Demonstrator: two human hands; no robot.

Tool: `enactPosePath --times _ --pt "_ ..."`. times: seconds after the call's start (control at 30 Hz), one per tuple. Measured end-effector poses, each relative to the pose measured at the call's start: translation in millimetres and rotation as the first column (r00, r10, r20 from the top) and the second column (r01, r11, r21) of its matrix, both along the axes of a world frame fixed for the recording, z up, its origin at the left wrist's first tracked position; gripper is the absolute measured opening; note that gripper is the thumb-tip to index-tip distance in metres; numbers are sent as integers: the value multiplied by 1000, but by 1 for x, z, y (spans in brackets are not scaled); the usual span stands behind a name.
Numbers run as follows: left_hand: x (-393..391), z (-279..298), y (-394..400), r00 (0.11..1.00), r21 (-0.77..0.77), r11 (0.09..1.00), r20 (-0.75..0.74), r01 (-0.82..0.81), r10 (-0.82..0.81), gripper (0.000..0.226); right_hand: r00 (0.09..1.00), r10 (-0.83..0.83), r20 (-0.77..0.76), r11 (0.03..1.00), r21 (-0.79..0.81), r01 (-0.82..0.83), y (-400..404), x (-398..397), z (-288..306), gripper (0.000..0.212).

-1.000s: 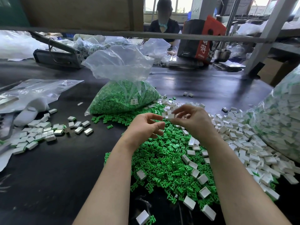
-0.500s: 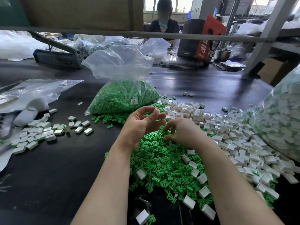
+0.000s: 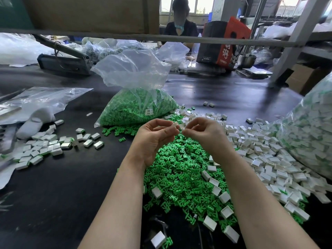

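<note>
Head view: at the left, finished white pieces point(image 3: 41, 149) lie beside a flat clear bag point(image 3: 45, 97). A bag of green clips point(image 3: 136, 108) stands on the dark worktop point(image 3: 53, 194); the writing on its white label point(image 3: 149, 111) is too small to read. The left hand point(image 3: 156, 139) pinches a white cap point(image 3: 175, 125) in curled fingers above the loose green clips point(image 3: 179, 169). The right hand point(image 3: 204, 133), narrow, pinches the cap's other edge. Loose white caps point(image 3: 260, 150) spread to the right. Behind, a red-and-black box point(image 3: 226, 51) bears white Chinese characters, crossed by a grey bar point(image 3: 179, 39).
</note>
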State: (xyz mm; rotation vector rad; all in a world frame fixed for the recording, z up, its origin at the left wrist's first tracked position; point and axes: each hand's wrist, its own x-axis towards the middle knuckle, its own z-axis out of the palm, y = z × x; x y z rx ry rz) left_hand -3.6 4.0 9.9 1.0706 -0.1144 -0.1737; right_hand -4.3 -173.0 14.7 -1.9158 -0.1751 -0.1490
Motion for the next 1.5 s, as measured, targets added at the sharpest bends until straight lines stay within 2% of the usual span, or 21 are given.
enactPosePath --times 0.07,0.17,0.27,0.33,0.53,0.67,0.97,1.1,1.27,1.5 --pt "1 0 0 1000 -24 1000 -18 -19 18 26 1000 23 -14 972 234 -19 -2 0 4 13" --pt "2 -1 -1 998 -89 996 -52 -30 26 29 997 77 -31 884 464 -54 -2 0 8 24" --pt "3 -2 -1 998 -135 991 -66 -22 13 28 991 127 -49 786 614 -71 -1 1 8 23" --pt "4 -3 0 998 -155 988 -68 -16 5 25 986 153 -63 759 647 -76 1 1 9 20" --pt "5 -4 -3 994 -149 988 -103 -48 33 15 980 159 -120 763 645 -45 8 1 6 6" --pt "3 -3 -3 995 -88 995 -90 -50 42 21 993 76 -91 839 545 -14 9 0 6 2" --pt "1 -1 -4 997 -182 982 -63 -50 39 32 999 10 50 941 338 -26 14 -5 9 23" --pt "1 -1 -3 998 -130 990 -42 -62 57 24 995 -44 91 942 337 11 15 -5 10 14" --pt "0 -1 -5 997 -62 996 20 -71 73 21 990 -12 138 920 390 -43 15 -6 12 11" --pt "-2 0 -5 992 45 992 49 -118 116 22 987 20 159 947 313 -69 16 -5 10 14"
